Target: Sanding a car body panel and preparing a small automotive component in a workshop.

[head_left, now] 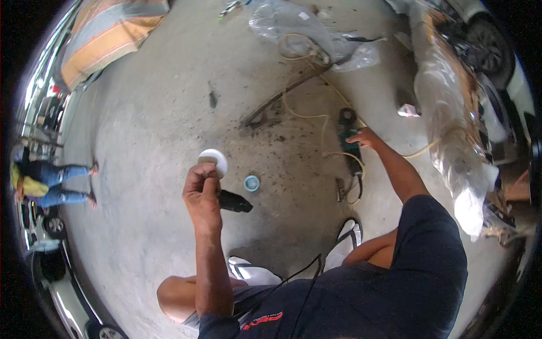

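My left hand (204,191) is closed, pinching a round white disc (217,160) by its near edge, above the floor. A dark, flat, jagged-ended piece (235,201) shows just right of that hand; whether it touches the fingers I cannot tell. To the right, a light blue ring-shaped thing (252,182) lies on the concrete. My right hand (366,138) reaches out with its fingers on the body of a dark green and black angle grinder (350,141). The grinder's round head points away from me, and its cord bends round at the near end.
A long dark strip (285,95) lies ahead, near a yellowish hose (324,114) and crumpled clear plastic (282,21). Dark crumbs dot the concrete floor (141,169). Plastic-wrapped material (446,118) lines the right side beside a car wheel (486,45). Another person (53,178) stands far left near parked cars.
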Available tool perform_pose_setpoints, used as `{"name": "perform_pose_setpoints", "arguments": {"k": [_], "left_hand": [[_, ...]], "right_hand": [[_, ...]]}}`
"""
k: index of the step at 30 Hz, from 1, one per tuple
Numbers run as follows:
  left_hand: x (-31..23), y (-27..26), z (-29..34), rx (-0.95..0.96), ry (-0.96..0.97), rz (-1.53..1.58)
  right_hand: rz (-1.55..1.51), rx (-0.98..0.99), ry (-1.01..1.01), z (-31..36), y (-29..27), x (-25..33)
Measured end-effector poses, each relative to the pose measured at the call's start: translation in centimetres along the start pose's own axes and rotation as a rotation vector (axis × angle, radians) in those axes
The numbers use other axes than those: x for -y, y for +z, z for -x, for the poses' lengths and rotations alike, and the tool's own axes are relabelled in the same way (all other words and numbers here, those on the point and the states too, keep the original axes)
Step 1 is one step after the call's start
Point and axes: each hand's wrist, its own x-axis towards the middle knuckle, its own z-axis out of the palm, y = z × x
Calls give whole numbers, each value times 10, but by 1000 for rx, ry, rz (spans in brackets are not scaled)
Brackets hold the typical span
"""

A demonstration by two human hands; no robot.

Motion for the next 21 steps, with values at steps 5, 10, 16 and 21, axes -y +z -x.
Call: {"name": "perform_pose_setpoints", "arguments": {"k": [5,10,16,21], "left_hand": [[-3,-9,-5,-25,22,86],[2,-8,-21,-109,68,102],[-5,14,-38,-60,114,95],[-74,30,-16,77,-17,15]], "right_hand": [[713,-24,97,12,-69,31],[646,-556,-6,29,-131,153],[-63,127,-834,177,3,312],[25,537,-726,310,80,376]]}}
